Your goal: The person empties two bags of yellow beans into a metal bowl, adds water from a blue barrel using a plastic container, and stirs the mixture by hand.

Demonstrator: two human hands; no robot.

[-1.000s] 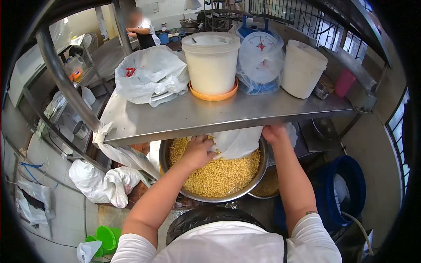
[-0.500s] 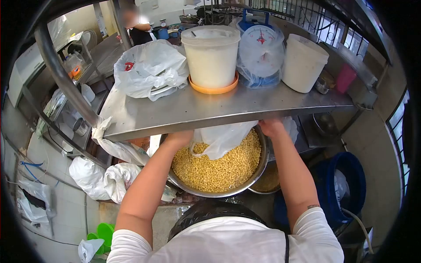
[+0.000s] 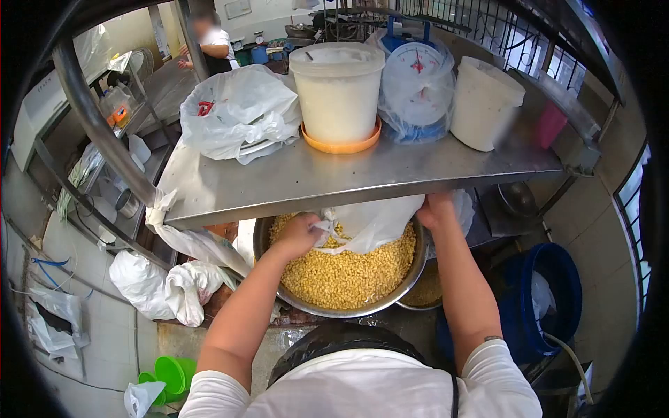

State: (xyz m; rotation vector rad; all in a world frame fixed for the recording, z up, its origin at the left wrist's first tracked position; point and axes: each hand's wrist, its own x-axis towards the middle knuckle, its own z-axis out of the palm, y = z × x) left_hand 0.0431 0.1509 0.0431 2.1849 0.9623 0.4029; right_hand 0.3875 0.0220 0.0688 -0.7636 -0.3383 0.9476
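A wide metal basin (image 3: 411,284) stands below the steel shelf, filled with small pale-yellow beans or kernels (image 3: 341,279). Over the far part of the heap lies a translucent white plastic bag (image 3: 380,221), its upper end hidden by the shelf edge. My left hand (image 3: 298,235) is above the basin's left side, fingers pinched on the bag's edge. At the basin's right rim my right hand (image 3: 437,211) is closed on the bag's other side; the shelf partly hides its fingers.
The steel shelf (image 3: 362,177) overhangs the basin and bears a white tub (image 3: 334,94), a bagged dial scale (image 3: 417,87), a white bucket (image 3: 484,104) and a plastic-wrapped bundle (image 3: 240,111). A blue barrel (image 3: 578,299) stands right. Another person (image 3: 212,45) is at the far left.
My left hand has come out from under the shelf edge, toward me and right, drawing the bag's edge along. The bag is spread wider. My right hand has barely moved.
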